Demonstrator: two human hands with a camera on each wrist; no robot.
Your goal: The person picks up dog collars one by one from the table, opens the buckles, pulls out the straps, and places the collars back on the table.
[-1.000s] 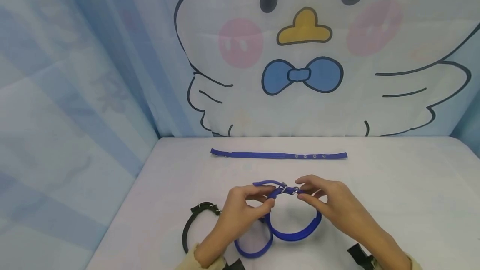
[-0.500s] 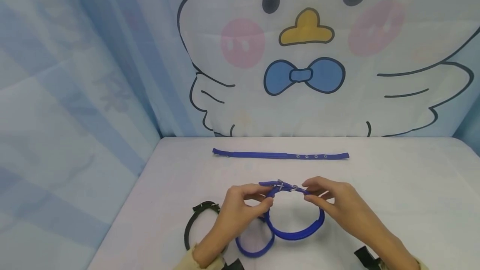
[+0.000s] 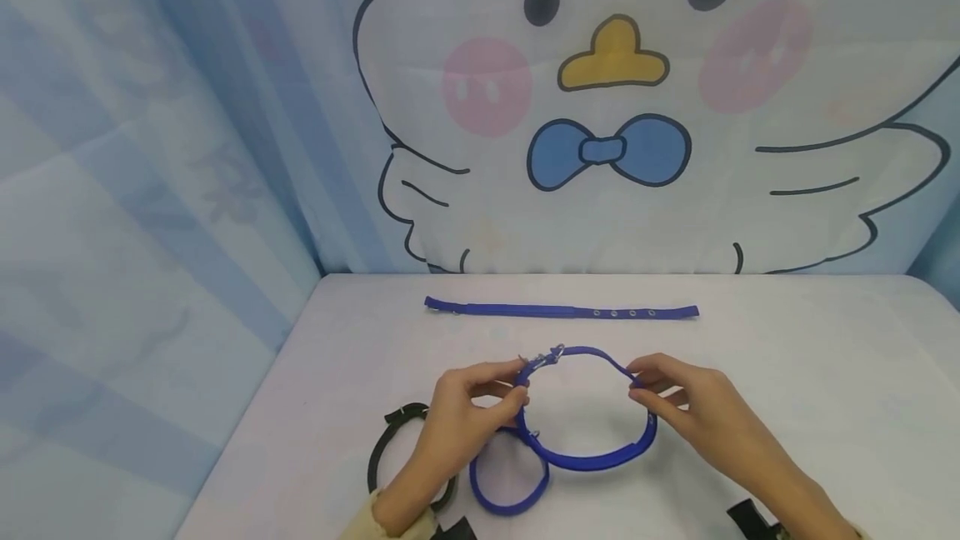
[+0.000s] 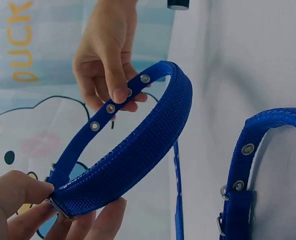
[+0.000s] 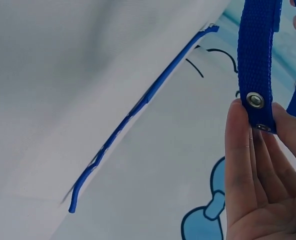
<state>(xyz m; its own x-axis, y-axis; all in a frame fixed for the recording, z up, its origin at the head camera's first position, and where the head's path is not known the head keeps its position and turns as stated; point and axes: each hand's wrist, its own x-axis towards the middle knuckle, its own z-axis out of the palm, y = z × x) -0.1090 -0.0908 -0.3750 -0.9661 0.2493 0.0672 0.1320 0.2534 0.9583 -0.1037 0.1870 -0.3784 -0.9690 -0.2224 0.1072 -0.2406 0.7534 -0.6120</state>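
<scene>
Between my hands a blue webbing collar is held up as a wide loop above the table. My left hand pinches it at the metal buckle end, thumb on one face and fingers behind, as the left wrist view shows. With thumb and fingers my right hand pinches the strap on the opposite side, among its metal eyelets; in the right wrist view the blue strap passes between thumb and fingertips. The padded part of the collar curves toward me. Part of the buckle is covered by my left fingers.
A second blue collar, looped, lies below the held one. Left of it, partly behind my left forearm, lies a black looped collar. Another blue collar is stretched straight along the back of the white table.
The hands have drawn apart, and the held collar's top has opened into a wider loop. The left hand has shifted left, the right hand right. Strap once overlapping at the buckle now arches between them.
</scene>
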